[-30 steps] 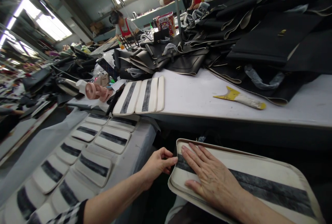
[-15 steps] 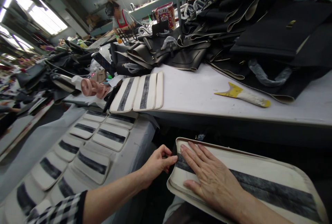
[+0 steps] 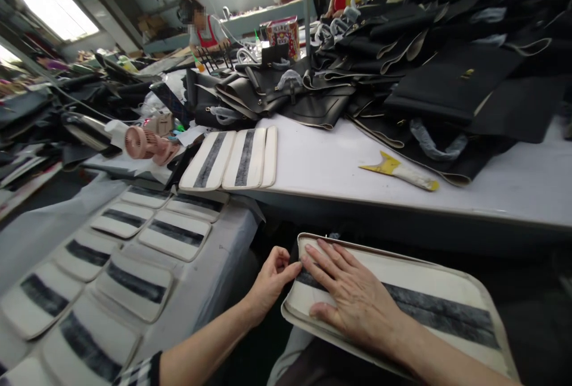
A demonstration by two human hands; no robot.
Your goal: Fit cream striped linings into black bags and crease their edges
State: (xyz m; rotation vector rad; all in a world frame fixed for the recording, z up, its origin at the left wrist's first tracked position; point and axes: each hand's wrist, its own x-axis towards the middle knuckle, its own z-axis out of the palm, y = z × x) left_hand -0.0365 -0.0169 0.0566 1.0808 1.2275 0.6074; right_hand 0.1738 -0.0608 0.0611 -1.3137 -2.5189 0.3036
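Observation:
A cream panel with rounded corners and a dark grey stripe down its length [image 3: 438, 276] lies over my lap, below the table's front edge. It looks layered, with a rim around it. My right hand [image 3: 357, 299] rests flat on its left part, fingers stretched and thumb apart. At the panel's left end is my left hand [image 3: 272, 282], fingers curled and thumb tip against the edge by the stripe. A small dark bit shows there; what the fingers pinch is hidden.
Similar striped panels [image 3: 174, 234] overlap on a grey-covered surface at left; a few more [image 3: 243, 156] lie on the white table [image 3: 313, 148]. A yellow-ended tool [image 3: 397, 168], black bags [image 3: 447, 88] and a pink fan [image 3: 145, 145] are there too. Two people work behind.
The view has shifted slightly, so the surroundings sit a little further left. Both hands keep nearly the same places on the panel.

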